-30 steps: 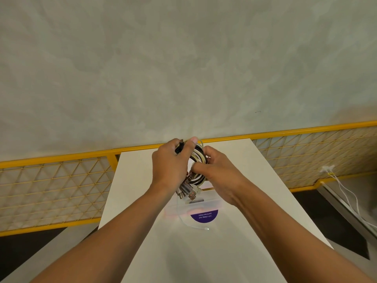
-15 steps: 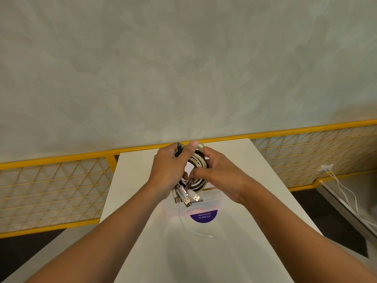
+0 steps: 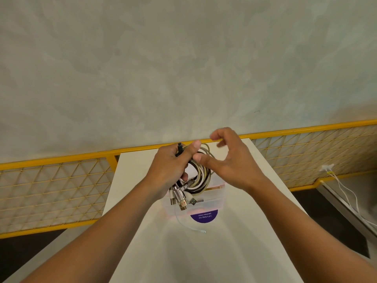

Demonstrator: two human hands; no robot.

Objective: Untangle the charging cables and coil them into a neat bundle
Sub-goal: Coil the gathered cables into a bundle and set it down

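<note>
Above the clear plastic box on the white table, the charging-cable coil is gripped in the left hand, thumb clamped across, likely to keep loops together; the right hand is held beside, fingers spread, nothing gripped.

Surroundings: we count five items.
We log a white table at centre, a clear plastic box with purple label on it, a yellow mesh railing behind, and a grey wall at the far side.
</note>
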